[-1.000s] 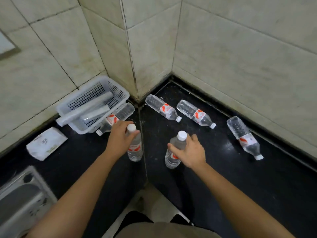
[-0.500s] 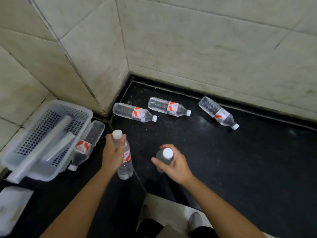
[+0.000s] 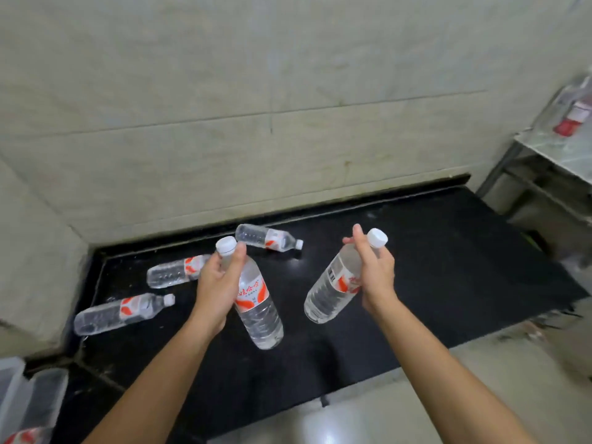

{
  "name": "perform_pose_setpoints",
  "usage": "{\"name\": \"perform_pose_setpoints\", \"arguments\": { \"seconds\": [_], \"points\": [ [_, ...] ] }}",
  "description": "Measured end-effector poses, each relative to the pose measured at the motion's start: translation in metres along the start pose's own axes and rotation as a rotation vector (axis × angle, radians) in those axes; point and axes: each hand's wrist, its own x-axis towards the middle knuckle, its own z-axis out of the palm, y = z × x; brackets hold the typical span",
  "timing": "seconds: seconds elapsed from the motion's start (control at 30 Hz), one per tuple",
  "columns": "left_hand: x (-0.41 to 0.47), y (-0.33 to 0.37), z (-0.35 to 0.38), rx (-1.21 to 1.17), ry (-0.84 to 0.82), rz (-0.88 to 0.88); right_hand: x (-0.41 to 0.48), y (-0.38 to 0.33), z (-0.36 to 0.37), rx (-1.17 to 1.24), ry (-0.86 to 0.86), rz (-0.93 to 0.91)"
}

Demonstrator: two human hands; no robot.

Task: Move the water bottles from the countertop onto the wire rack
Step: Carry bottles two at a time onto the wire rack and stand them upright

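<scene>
The left hand (image 3: 217, 283) was clamped round the neck of one water bottle (image 3: 260, 315), cap up and clear of the desk (image 3: 448, 267). The right hand (image 3: 375, 272) gripped a second bottle (image 3: 330, 291) likewise, its base tilted inward. Behind them a far bottle (image 3: 266, 238), a middle bottle (image 3: 169, 274) and a near bottle (image 3: 117, 313) lay on their sides. What looked to be the wire rack (image 3: 541, 155) stood blurred at the far right. My judgement was to swing right with the two bottles kept apart, then seat each base fully before letting go.
</scene>
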Motion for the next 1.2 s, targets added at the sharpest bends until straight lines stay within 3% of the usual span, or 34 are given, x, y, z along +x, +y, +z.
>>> {"name": "perform_pose_setpoints", "arguments": {
  "seconds": [0.23,0.33,0.57,0.83,1.2],
  "points": [
    [-0.048,0.044,0.207,-0.04,-0.3,0.043,0.026,-0.075,-0.195,0.284,0.017,0.069],
    [-0.075,0.054,0.295,-0.065,-0.394,0.045,0.034,-0.097,-0.285,0.25,0.059,0.05],
    [-0.129,0.066,0.467,-0.053,-0.549,0.104,0.052,-0.143,-0.445,0.071,0.183,-0.181],
    [-0.136,0.064,0.609,-0.001,-0.688,0.155,0.103,-0.153,-0.546,0.003,0.259,-0.316],
    [-0.058,0.079,0.819,-0.092,-0.795,0.213,0.252,-0.206,-0.649,-0.093,0.315,-0.388]
  ]
}}
